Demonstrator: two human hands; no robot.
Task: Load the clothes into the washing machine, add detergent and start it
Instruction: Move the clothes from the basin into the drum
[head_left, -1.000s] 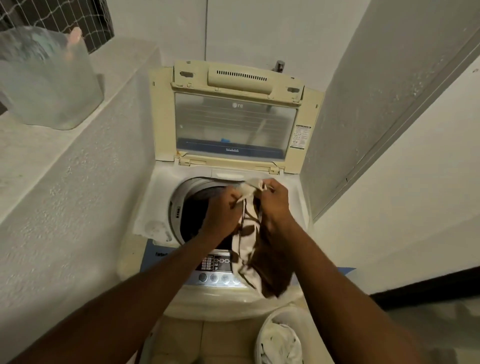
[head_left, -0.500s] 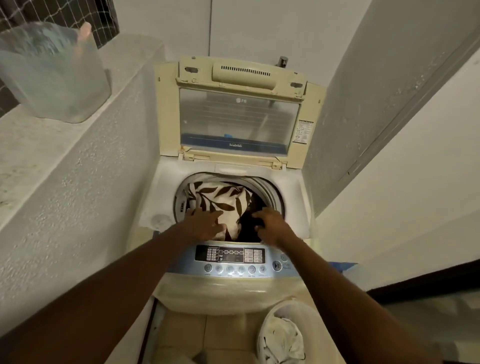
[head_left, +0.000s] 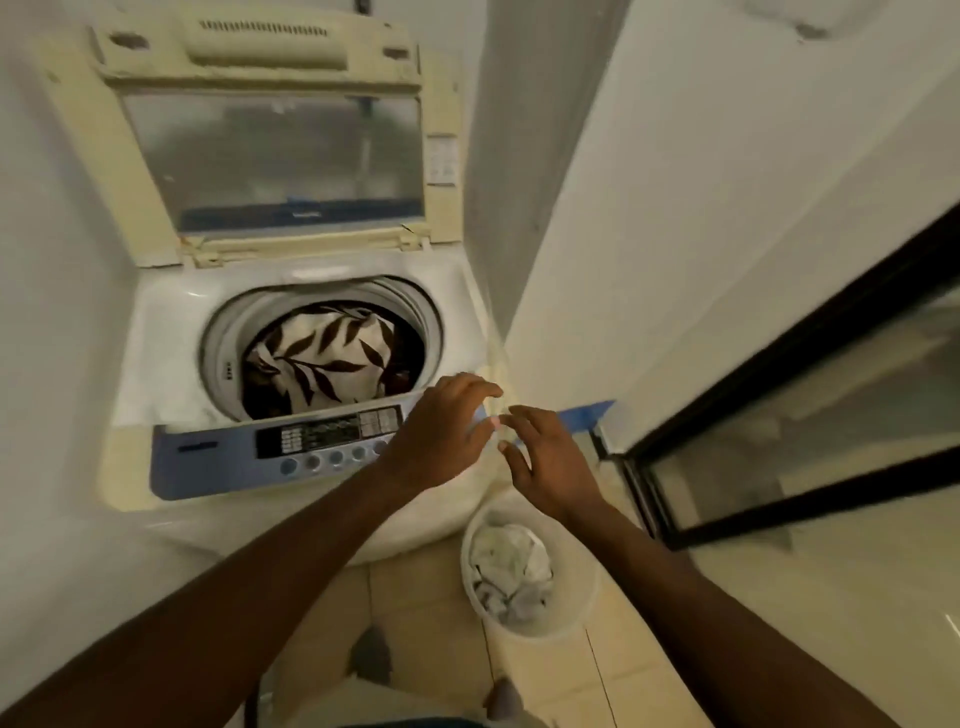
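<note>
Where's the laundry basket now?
In the head view, the basket sits on the floor, front right of the washing machine, below the right hand.

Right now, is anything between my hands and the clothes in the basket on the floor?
Nothing visible. The left hand and right hand are open and empty over the washing machine's front right corner, and the white clothes lie uncovered in the basket on the floor below them.

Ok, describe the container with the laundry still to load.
Find the washing machine with its lid raised. On the tiled floor by its front right corner stands a round white basket. It alone holds pale crumpled cloth, unlike the leaf-print cloth in the drum.
</note>
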